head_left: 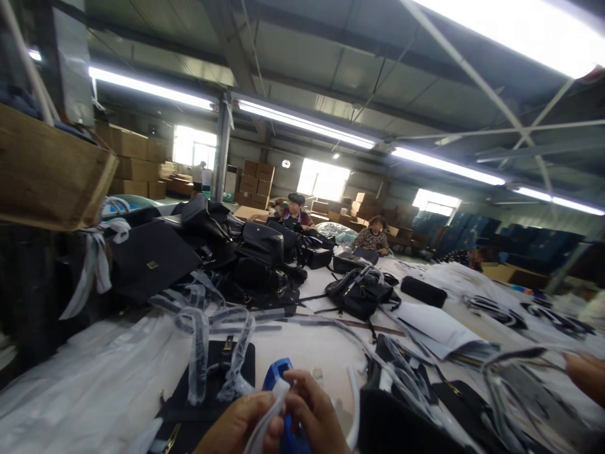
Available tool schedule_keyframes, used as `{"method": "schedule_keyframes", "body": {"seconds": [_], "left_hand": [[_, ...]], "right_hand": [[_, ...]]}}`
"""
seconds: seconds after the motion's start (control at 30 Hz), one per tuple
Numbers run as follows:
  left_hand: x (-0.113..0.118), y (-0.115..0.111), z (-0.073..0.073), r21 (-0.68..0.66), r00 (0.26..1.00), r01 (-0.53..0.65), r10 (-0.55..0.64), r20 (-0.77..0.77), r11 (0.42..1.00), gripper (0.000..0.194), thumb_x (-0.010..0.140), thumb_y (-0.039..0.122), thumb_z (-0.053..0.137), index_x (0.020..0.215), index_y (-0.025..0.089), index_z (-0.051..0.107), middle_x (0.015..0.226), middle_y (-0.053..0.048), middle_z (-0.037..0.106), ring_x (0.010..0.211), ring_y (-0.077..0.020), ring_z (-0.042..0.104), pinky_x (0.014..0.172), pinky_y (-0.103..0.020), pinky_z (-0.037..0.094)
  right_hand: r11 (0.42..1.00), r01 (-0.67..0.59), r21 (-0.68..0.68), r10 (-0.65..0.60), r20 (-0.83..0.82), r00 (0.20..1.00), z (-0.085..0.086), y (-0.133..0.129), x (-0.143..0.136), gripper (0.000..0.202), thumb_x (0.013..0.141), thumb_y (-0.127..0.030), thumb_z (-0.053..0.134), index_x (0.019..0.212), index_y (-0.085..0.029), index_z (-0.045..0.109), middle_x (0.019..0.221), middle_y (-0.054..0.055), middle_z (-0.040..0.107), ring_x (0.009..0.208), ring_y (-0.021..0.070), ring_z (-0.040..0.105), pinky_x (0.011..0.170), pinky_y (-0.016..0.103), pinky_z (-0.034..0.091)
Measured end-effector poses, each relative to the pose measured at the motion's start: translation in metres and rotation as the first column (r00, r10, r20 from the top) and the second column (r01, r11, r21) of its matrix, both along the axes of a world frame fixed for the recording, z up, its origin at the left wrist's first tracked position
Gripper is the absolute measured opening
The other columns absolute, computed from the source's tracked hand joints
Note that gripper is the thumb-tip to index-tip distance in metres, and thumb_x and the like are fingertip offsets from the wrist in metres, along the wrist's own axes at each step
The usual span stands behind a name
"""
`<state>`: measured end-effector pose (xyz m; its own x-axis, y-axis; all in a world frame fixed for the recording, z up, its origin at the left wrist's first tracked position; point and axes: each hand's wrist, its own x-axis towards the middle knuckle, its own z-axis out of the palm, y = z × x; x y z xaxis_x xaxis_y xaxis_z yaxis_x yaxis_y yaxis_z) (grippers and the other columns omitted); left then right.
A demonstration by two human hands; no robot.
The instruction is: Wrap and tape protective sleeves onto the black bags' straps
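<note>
At the bottom centre, my left hand (pixel 236 424) pinches a white strip (pixel 270 416). My right hand (pixel 312 407) meets it at the strip's upper end, its fingers bent around the strip's right side. Just behind the fingers lies a blue object (pixel 278 372), partly covered by my hands. To the left is a black bag (pixel 215 372) with straps wrapped in clear plastic (pixel 195 353). A dark bag (pixel 392 419) sits close to my right hand, with wrapped straps beyond it.
Black bags (pixel 262 243) are piled at the back left of the table (pixel 302 343). White sheets (pixel 94 378) cover the left side. Another person's hand (pixel 586 375) reaches in at the right edge. Seated people (pixel 371 238) are across the table.
</note>
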<state>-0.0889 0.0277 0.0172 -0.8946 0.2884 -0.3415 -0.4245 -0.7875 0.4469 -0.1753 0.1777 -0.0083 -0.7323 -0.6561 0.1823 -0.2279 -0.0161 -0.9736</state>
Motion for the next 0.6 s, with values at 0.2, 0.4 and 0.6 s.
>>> {"method": "schedule_keyframes", "body": {"seconds": [0.2, 0.4, 0.6], "left_hand": [[-0.004, 0.018, -0.014, -0.337, 0.957, -0.171, 0.074, -0.281, 0.926, 0.037, 0.08, 0.048, 0.069, 0.078, 0.012, 0.061, 0.057, 0.001, 0.053, 0.046, -0.0058, 0.041, 0.045, -0.017, 0.032], [-0.001, 0.033, -0.024, -0.579, 0.898, -0.323, 0.05, -0.437, 0.748, 0.041, 0.088, 0.054, 0.055, 0.086, 0.013, 0.059, 0.061, 0.003, 0.05, 0.052, -0.0085, 0.041, 0.05, -0.022, 0.031], [0.003, 0.027, -0.02, -0.561, 0.928, -0.293, 0.088, -0.362, 0.774, 0.038, 0.084, 0.05, 0.062, 0.088, 0.012, 0.058, 0.063, 0.001, 0.056, 0.053, -0.0087, 0.045, 0.052, -0.021, 0.035]], "right_hand": [[0.997, -0.021, 0.073, 0.017, 0.052, 0.999, 0.02, 0.008, 0.007, 0.045, 0.086, -0.055, 0.057, 0.111, -0.019, 0.058, 0.078, 0.001, 0.058, 0.061, 0.013, 0.054, 0.057, 0.025, 0.044], [0.906, 0.286, 0.314, -0.221, -0.227, 0.949, 0.039, -0.007, 0.017, 0.025, 0.089, -0.037, 0.053, 0.073, -0.018, 0.058, 0.066, -0.001, 0.058, 0.064, 0.0141, 0.055, 0.06, 0.024, 0.04], [0.929, 0.234, 0.287, -0.222, -0.076, 0.972, 0.023, -0.011, 0.009, 0.037, 0.084, -0.053, 0.058, 0.073, -0.018, 0.055, 0.06, -0.002, 0.055, 0.055, 0.0134, 0.053, 0.051, 0.024, 0.039]]}}
